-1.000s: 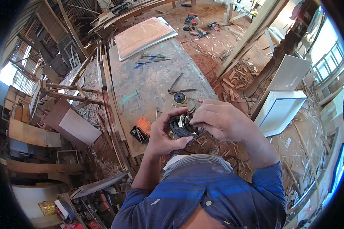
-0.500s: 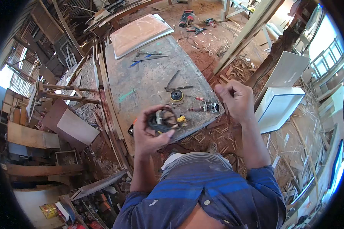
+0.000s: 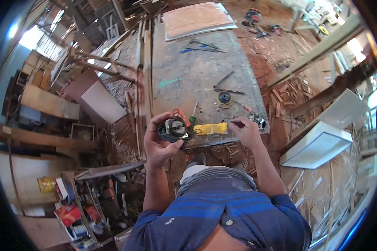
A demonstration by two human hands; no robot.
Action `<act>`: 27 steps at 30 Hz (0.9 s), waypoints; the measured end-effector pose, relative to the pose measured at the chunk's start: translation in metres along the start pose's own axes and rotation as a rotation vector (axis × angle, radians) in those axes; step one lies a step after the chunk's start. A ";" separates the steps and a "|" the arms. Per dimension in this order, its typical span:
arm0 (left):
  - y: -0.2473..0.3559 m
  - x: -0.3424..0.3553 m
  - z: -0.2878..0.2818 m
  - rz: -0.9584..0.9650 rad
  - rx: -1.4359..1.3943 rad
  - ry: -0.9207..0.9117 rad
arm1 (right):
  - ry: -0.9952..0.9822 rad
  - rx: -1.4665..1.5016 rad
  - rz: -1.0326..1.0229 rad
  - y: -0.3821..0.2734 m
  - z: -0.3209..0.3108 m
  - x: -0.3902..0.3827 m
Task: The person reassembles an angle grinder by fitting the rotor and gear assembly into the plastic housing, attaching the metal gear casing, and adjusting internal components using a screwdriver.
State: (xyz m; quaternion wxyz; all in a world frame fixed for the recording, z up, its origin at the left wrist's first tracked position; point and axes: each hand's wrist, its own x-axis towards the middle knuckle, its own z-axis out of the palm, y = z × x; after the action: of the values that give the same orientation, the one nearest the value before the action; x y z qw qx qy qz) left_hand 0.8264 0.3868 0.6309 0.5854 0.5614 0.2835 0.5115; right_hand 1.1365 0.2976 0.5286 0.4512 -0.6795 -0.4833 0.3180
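In my left hand (image 3: pixel 156 150), fingers and thumb wrap round a dark power-tool part (image 3: pixel 175 129) with exposed round metal workings. My right hand (image 3: pixel 247 133) has fingertips curled together beside the right end of a yellow piece (image 3: pixel 209 128) on the workbench (image 3: pixel 188 71); whether they hold something small I cannot make out. An orange object (image 3: pixel 182 116), partly hidden, and a green-handled screwdriver (image 3: pixel 193 112) are just beyond the left hand. A black disc (image 3: pixel 224 97), dark angled tools (image 3: pixel 230 90), a red-handled tool (image 3: pixel 249 110) and a metal assembly (image 3: pixel 261 124) are on the bench.
Pale boards (image 3: pixel 199 19) lie at the bench's far end. A post (image 3: pixel 314 50), a leaning panel (image 3: pixel 347 104) and a white box (image 3: pixel 316 146) stand on the right. Wood scraps (image 3: pixel 282 96), cords and power tools (image 3: pixel 252 19) litter the floor. Cluttered shelving (image 3: pixel 83 192) is at left.
My right hand has left the tool part and come down beside the yellow piece. My left hand still holds the part. The view has turned, shifting the bench rightward and showing the yellow piece fully.
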 end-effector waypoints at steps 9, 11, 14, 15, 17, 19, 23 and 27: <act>0.015 -0.012 0.004 -0.031 -0.004 -0.195 | -0.388 -0.003 -0.898 -0.167 -0.021 0.019; 0.016 -0.012 0.004 -0.039 0.009 -0.221 | -0.431 -0.071 -0.942 -0.186 -0.026 0.023; 0.025 -0.009 0.011 -0.025 0.111 -0.272 | -0.505 -0.161 -0.988 -0.194 -0.028 0.027; 0.026 -0.009 0.013 -0.037 0.093 -0.276 | -0.534 -0.182 -0.991 -0.195 -0.028 0.027; 0.028 -0.009 0.016 -0.046 0.068 -0.279 | -0.538 -0.185 -0.959 -0.198 -0.029 0.025; 0.029 -0.009 0.018 -0.031 0.123 -0.268 | -0.541 -0.188 -0.924 -0.199 -0.030 0.023; 0.024 -0.006 0.019 -0.008 0.101 -0.282 | -0.514 -0.192 -0.857 -0.200 -0.032 0.022; 0.023 -0.005 0.020 0.001 0.111 -0.316 | -0.477 -0.221 -1.019 -0.199 -0.031 0.023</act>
State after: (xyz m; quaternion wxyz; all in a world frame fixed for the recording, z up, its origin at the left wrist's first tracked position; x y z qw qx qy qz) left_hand 0.8364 0.3717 0.6551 0.5907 0.6663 0.2155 0.4008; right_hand 1.0975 0.3351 0.7241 0.3523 -0.3131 -0.8687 0.1523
